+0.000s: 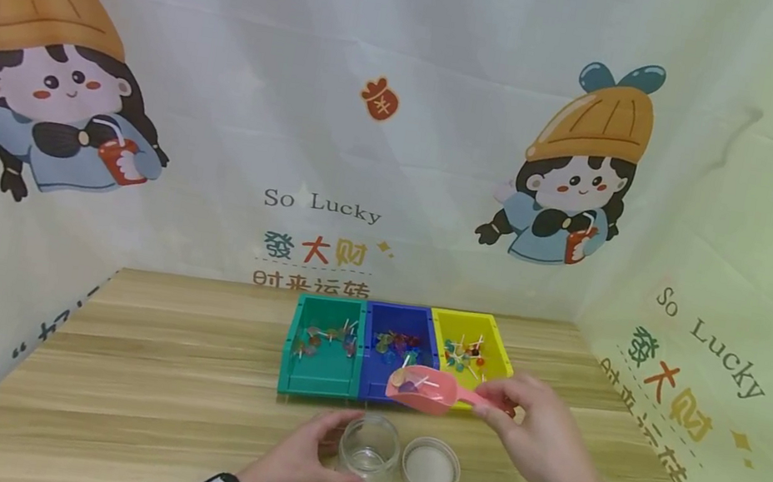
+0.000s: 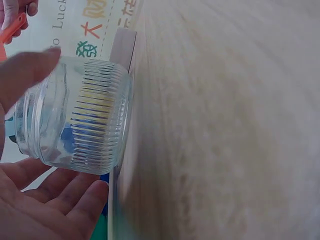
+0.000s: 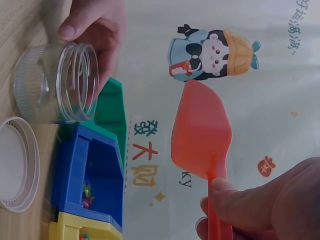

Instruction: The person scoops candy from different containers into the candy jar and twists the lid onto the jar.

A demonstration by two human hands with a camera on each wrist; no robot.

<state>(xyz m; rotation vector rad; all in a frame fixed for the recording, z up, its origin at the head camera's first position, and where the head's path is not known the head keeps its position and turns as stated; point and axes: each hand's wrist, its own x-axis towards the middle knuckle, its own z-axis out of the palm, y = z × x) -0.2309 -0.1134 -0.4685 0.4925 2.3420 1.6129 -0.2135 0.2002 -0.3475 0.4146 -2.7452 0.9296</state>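
My right hand (image 1: 541,438) grips the handle of a pink scoop (image 1: 433,401), also seen from its underside in the right wrist view. A few small lollipop-like pieces (image 1: 419,383) with white sticks lie in its bowl, which overlaps the blue bin's front in the head view. With thumb and fingers on opposite sides, my left hand (image 1: 305,464) holds a clear glass jar (image 2: 95,117) upright on the table. The jar has a ribbed lower wall and a threaded mouth without a lid. Its round whitish lid (image 1: 430,469) lies just right of it.
Behind the jar stand a green bin (image 1: 318,382), a blue bin (image 1: 374,387) and a yellow bin (image 1: 472,320), side by side, each with small colourful pieces inside. The wood-grain table (image 1: 146,371) meets a printed cloth backdrop (image 1: 416,246) at the back and sides.
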